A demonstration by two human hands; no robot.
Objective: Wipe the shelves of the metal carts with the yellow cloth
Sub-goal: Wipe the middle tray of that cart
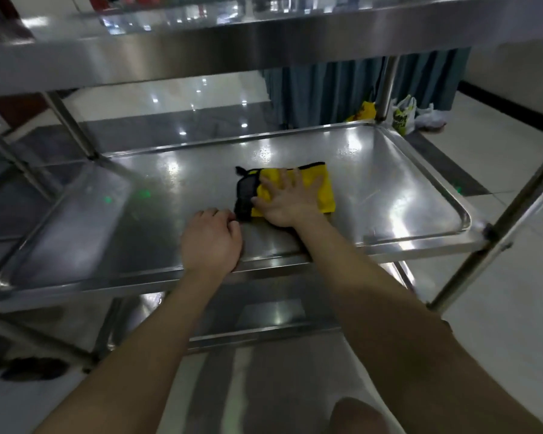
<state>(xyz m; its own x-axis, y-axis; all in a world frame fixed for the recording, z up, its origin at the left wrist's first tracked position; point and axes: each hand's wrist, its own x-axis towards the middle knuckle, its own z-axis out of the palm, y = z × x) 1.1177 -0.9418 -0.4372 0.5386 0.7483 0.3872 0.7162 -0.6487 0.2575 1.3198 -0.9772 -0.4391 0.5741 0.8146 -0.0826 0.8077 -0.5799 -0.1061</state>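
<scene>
Cart (295, 36) of steel fills the view. Its middle shelf (389, 189) holds the yellow cloth (325, 189) at one o'clock from centre. Right hand (287, 198) presses it, grip spread flat; left hand (212, 239) rests at eight o'clock of it, grip curled, empty.

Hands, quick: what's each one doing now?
Left hand: fingers curled at the front edge of the shelf; whether it grips cannot be told.
Right hand: open, pressing the yellow cloth.

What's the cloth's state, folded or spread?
Folded: yellow cloth is a compact pad under the flat right hand, its dark side turned up at the left edge.
</scene>
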